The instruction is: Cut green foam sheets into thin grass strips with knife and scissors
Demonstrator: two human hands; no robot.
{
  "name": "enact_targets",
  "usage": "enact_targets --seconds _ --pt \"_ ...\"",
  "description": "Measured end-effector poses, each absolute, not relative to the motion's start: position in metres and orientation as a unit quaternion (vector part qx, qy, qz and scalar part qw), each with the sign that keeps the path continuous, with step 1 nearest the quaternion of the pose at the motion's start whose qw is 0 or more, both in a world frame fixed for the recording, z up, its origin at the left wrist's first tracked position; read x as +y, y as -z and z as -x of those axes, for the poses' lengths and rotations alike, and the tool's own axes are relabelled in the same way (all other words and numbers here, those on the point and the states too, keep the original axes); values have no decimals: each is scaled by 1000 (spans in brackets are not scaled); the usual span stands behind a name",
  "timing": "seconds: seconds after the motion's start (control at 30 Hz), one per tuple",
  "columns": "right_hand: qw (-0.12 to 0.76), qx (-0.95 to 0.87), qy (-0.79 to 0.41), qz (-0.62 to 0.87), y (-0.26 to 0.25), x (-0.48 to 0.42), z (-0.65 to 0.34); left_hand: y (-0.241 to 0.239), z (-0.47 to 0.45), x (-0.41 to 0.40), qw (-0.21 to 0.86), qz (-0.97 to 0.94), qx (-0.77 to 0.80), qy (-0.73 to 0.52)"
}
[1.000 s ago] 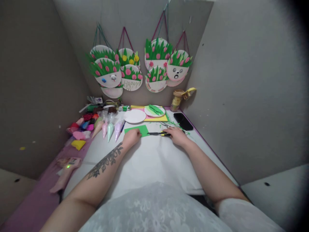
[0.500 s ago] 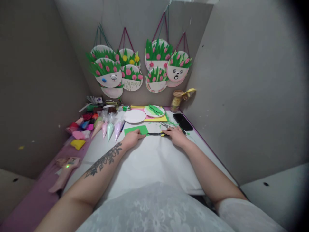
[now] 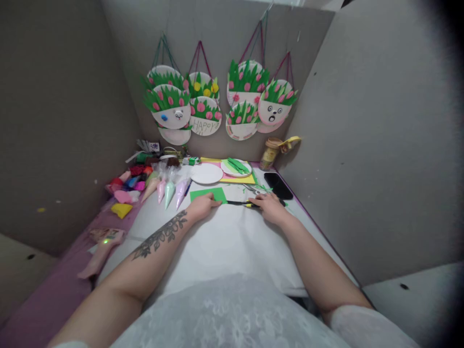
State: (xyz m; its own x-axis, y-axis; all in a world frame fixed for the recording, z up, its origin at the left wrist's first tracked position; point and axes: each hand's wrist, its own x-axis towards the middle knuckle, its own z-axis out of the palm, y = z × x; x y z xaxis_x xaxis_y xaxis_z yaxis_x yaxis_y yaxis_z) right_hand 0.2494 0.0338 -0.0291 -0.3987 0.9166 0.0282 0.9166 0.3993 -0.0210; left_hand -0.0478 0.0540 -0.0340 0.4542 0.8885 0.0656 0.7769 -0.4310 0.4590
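Note:
My left hand rests at the near edge of a sheet of green paper, its fingers closed on the paper's lower right part. To the right, my right hand grips a pair of scissors with dark blades and some yellow at the handle. The blades point left, their tips at the right edge of the green paper close to my left fingertips. My palm and fingers cover most of the handles. Small green paper scraps lie just behind my right hand.
Behind the paper are a white paper plate and another plate bearing green strips. A black phone lies right, near a lidded jar. Filled piping bags and a pink glue gun lie left. Decorated plates hang behind.
The whole view has shifted slightly, so things appear a little further right. Both hands keep nearly the same place on the paper and the scissors.

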Motion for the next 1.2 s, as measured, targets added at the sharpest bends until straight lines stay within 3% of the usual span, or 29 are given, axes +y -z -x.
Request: enact_targets --seconds 0.27,0.5,0.83,0.97,1.2 --pt "11 -845 -6 534 28 31 -240 36 51 54 143 -863 468 -125" --pt "23 -841 -5 540 29 32 -241 37 51 47 68 -836 539 -82" --pt "44 -838 34 543 35 49 -241 32 30 49 150 -752 630 -124" --pt "49 -836 40 545 35 51 -241 32 37 47 129 -794 579 -131" --pt "32 -836 44 547 33 48 -235 25 59 45 91 -871 481 -39"
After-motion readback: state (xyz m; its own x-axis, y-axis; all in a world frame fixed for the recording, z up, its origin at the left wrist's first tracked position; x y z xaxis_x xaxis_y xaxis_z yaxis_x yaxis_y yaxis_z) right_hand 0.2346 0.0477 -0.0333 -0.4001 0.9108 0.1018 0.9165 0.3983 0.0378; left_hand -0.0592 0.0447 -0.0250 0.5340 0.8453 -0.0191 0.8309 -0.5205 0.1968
